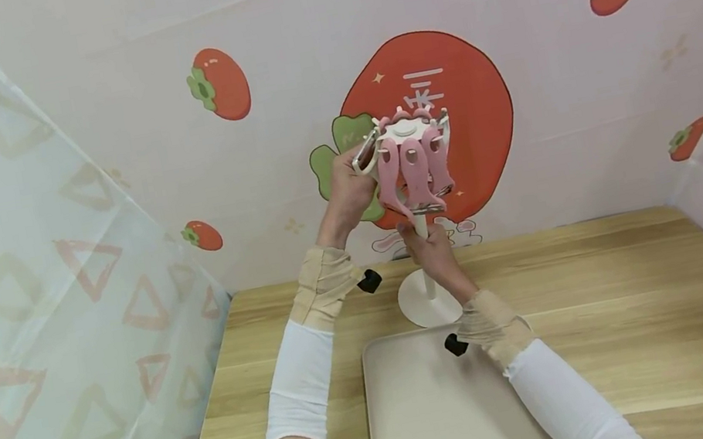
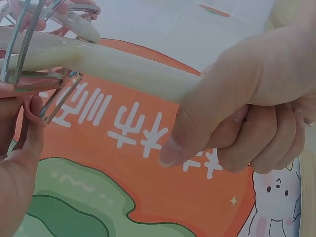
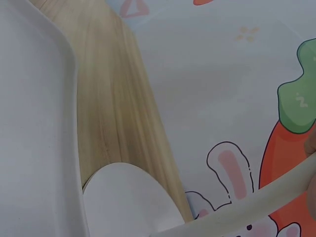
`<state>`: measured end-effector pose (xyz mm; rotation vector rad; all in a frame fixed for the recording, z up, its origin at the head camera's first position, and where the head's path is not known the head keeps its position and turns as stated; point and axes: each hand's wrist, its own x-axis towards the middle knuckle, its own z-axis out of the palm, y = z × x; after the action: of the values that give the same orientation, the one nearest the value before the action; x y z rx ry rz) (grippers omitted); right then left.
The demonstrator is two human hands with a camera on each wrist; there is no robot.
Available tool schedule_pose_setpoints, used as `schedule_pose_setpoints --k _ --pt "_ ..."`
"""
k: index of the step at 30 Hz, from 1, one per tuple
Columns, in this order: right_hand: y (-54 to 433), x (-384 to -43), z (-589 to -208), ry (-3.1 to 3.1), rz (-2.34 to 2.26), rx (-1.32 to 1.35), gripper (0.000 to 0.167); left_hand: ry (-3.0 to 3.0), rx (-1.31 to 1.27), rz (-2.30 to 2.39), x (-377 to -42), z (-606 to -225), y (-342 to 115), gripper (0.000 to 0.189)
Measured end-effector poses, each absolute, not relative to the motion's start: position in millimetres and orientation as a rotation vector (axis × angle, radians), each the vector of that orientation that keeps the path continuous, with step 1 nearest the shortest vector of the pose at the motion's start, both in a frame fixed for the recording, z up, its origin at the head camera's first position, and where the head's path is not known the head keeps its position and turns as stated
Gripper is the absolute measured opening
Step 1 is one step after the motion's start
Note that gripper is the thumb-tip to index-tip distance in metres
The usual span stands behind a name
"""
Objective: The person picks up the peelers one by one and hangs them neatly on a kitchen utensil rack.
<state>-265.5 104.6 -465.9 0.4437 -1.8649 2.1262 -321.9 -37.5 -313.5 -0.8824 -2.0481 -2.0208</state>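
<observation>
A white stand with a round base carries several pink-handled peelers hung round its top. My right hand grips the pole below them; in the left wrist view that same right hand wraps the white pole. At the left of the hooks, my left hand holds a peeler whose metal blade frame points up. Its handle is mostly hidden by the fingers. The left hand shows at the left wrist view's edge, fingertips at a pink piece beside a blade.
A beige tray lies on the wooden table, just in front of the stand's base. Behind the table rises a printed backdrop with tomato-like pictures. A pale patterned sheet hangs at the left.
</observation>
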Motion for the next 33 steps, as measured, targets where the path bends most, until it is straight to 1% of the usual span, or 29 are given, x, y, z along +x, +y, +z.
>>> schedule_pose_setpoints --k 8,12,16,18,22,26,29,33 --pt "107 -262 -468 -1.881 2.102 0.46 0.057 -2.107 -0.877 -2.028 -318 -320 -40 0.029" --pt "108 -263 -467 -1.866 2.071 0.486 0.058 -2.087 -0.811 -2.05 -318 -321 -40 0.029" --pt "110 -263 -465 -1.852 2.097 0.487 0.055 -2.07 -0.717 -2.005 -315 -322 -41 0.024" --pt "111 -262 -464 -1.849 2.111 0.483 0.054 -2.08 -0.689 -1.935 -311 -324 -44 0.02" --pt "116 -260 -461 -1.865 2.141 0.487 0.054 -2.141 -0.658 -1.779 -298 -331 -57 0.019" --pt "125 -259 -458 -1.921 2.141 0.472 0.052 -2.232 -0.72 -1.661 -281 -343 -70 0.02" --pt "138 -255 -460 -2.063 2.022 0.451 0.045 -2.305 -0.803 -1.526 -267 -357 -75 0.021" --pt "163 -238 -462 -2.361 1.68 0.467 0.026 -2.395 -0.856 -1.237 -248 -381 -83 0.027"
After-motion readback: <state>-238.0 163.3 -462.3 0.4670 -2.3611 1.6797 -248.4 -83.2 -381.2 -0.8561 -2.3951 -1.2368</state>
